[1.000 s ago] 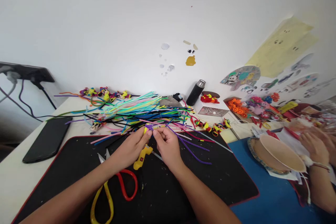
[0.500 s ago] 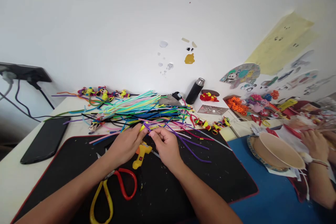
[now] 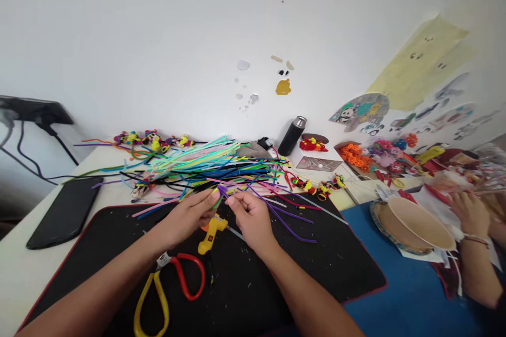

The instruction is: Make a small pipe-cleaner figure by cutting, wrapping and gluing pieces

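The left hand [image 3: 200, 209] pinches a small purple piece [image 3: 222, 189] between thumb and fingers, and the right hand [image 3: 250, 213] closes thumb and forefinger on its lower end. It looks like folded pipe cleaner, though the fingers cover much of it. Both hands are above the black mat [image 3: 316, 268], just in front of a pile of pipe cleaners [image 3: 209, 166]. Below them lie 1 yellow glue gun [image 3: 211, 236] and 1 pair of scissors [image 3: 163, 260].

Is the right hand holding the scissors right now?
No, the scissors lie on the black mat, apart from the right hand.
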The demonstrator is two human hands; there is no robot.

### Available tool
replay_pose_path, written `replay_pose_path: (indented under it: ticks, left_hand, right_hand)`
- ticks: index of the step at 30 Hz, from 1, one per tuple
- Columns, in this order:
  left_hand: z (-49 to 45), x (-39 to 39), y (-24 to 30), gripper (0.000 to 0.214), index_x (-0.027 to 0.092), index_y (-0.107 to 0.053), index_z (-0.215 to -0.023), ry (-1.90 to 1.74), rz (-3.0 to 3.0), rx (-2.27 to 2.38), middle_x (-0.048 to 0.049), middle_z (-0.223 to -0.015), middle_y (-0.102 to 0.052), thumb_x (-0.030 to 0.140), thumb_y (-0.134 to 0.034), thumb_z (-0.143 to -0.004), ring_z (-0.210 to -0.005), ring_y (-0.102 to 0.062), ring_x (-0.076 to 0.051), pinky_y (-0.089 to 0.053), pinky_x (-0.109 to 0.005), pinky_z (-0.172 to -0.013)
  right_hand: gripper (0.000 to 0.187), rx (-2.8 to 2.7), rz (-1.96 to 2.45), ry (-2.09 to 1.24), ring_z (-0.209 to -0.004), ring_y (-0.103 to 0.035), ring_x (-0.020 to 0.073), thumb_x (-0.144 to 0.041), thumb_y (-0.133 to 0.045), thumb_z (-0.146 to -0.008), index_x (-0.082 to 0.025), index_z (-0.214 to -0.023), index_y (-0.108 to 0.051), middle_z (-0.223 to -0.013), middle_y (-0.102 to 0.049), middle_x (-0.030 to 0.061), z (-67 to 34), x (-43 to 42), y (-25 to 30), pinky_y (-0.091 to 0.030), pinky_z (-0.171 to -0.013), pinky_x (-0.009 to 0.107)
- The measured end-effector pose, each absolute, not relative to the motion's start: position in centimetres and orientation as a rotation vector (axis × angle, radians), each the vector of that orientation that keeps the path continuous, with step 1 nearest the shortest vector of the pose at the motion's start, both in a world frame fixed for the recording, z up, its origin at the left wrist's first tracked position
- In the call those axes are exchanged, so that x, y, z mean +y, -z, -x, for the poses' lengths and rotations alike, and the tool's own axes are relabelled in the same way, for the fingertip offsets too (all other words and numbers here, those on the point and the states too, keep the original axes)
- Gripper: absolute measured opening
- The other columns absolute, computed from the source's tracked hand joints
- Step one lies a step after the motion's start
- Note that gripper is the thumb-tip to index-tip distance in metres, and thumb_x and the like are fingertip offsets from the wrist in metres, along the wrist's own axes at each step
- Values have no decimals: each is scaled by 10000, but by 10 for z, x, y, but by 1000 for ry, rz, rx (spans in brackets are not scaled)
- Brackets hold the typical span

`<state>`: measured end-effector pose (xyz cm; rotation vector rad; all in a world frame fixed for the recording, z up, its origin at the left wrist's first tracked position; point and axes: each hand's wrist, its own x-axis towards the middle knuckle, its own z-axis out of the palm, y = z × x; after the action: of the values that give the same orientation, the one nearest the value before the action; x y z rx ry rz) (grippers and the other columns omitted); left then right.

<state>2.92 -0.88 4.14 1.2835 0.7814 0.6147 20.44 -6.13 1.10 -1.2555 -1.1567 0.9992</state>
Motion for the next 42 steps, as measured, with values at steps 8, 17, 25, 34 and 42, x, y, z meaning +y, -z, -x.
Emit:
replay_pose_path:
  ticks: [8, 17, 25, 34, 42]
  left_hand:
    - [-29, -12, -52, 595, 212, -438, -752, -550, -1039, 640, 100, -636, -299, 709, -743, -868, -518, -157, -65, -80, -211, -453]
    - [-26, -13, -50, 507, 195, -485, -787, -398, -845, 495, 92, -630, -337, 615, -729, -930, -479, -141, -45, -92, -175, -404]
    - [-27, -14, -47, 470, 189, -491, -764, -351, -715, 413, 103, -593, -304, 543, -738, -950, -454, -110, -41, -108, -153, -374]
    - [-29, -17, -46, 473, 178, -498, -741, -293, -591, 314, 109, -560, -288, 514, -763, -945, -440, -93, -35, -124, -144, -367]
    - [-28, -18, -45, 438, 176, -522, -771, -287, -582, 291, 115, -537, -268, 500, -753, -955, -436, -78, -42, -114, -152, -363]
  right_hand:
    - [509, -1005, 1094, -1252, -355, -280, 66, -675, -801, -829, -176, -845, -706, -449, -382, -120, -202, -58, -14, -199, -374, 224]
    - [493, -959, 1028, -1308, -345, -283, 55, -652, -833, -812, -186, -810, -674, -439, -409, -119, -202, -58, -21, -197, -356, 211]
    - [448, -820, 918, -1476, -358, -199, 36, -561, -901, -776, -186, -780, -654, -422, -353, -146, -202, -61, -21, -176, -359, 199]
    - [483, -794, 848, -1633, -349, -261, 37, -567, -902, -785, -193, -788, -597, -432, -398, -141, -208, -65, -20, -166, -395, 213]
    - [496, -798, 830, -1676, -344, -285, 44, -579, -909, -770, -194, -769, -595, -435, -410, -134, -208, -65, -24, -151, -399, 230]
